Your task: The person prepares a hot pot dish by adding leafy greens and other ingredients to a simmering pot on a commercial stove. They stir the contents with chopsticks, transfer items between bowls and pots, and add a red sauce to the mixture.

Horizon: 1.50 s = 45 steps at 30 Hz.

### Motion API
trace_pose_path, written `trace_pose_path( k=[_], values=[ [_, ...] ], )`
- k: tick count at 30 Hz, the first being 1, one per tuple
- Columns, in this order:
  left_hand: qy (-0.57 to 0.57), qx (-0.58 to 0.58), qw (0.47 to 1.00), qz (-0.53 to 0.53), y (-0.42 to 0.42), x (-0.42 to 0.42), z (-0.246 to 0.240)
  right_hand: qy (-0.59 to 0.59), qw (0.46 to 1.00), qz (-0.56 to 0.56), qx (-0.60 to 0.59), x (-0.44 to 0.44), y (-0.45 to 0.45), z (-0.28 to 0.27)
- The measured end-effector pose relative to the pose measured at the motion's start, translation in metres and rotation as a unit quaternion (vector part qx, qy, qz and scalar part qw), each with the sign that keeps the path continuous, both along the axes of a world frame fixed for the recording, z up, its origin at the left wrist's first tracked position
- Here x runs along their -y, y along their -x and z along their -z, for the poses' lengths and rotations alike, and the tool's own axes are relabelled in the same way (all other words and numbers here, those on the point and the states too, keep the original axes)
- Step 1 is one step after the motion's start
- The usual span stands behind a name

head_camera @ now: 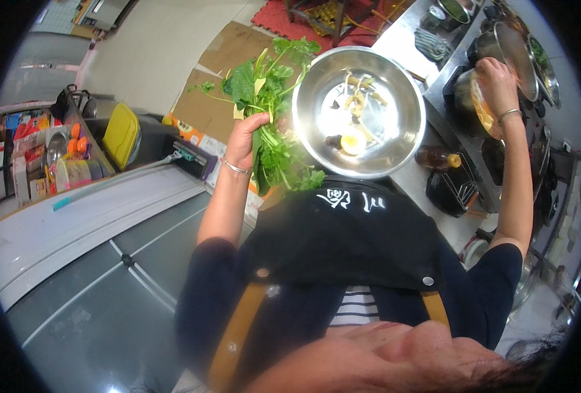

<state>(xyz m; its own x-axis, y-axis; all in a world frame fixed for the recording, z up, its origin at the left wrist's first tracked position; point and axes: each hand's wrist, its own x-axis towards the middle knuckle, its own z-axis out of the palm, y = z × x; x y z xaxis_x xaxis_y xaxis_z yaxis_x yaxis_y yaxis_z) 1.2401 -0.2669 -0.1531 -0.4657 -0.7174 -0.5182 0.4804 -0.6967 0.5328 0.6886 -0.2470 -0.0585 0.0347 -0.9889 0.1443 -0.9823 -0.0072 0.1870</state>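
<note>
My left hand (pixel 245 140) is closed around a bunch of leafy green herbs and stems (pixel 273 93), held left of a large stainless steel bowl (pixel 315 132). Inside the bowl lie bean sprouts (pixel 361 93), some dark bits and a round yellow-and-white piece (pixel 353 141), perhaps half an egg. Far to the right, my right hand (pixel 496 81) reaches over a metal pot (pixel 464 91) with something yellow-orange (pixel 482 105) at its near side. The fingertips are turned away, so whether they hold anything cannot be told.
A bottle of brown liquid (pixel 437 159) and a black container with a wire utensil (pixel 450 189) are near the counter at right. More metal bowls (pixel 516 61) stand beyond the pot. At left are a yellow-lidded bin (pixel 122 135), a crate of packages (pixel 40 162) and a glass-topped cabinet (pixel 99 275).
</note>
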Motion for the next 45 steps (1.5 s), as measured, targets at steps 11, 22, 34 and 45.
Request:
trace_pose_path(
  k=[11,22,34,45],
  values=[
    [-0.022,0.037,0.998,-0.045,-0.009,-0.003,0.031,-0.291,0.883,-0.201,0.309,-0.028,-0.255,0.288],
    [-0.038,0.044,0.996,-0.068,-0.011,-0.005,0.044,-0.120,0.913,0.048,0.387,0.046,-0.160,0.309],
    [-0.040,0.029,0.997,-0.053,-0.010,-0.004,0.037,-0.098,0.980,0.052,0.163,0.022,-0.222,0.344],
    [-0.011,0.053,0.998,-0.045,-0.004,-0.004,0.020,-0.148,0.590,0.224,0.762,0.017,-0.164,0.275]
  ],
)
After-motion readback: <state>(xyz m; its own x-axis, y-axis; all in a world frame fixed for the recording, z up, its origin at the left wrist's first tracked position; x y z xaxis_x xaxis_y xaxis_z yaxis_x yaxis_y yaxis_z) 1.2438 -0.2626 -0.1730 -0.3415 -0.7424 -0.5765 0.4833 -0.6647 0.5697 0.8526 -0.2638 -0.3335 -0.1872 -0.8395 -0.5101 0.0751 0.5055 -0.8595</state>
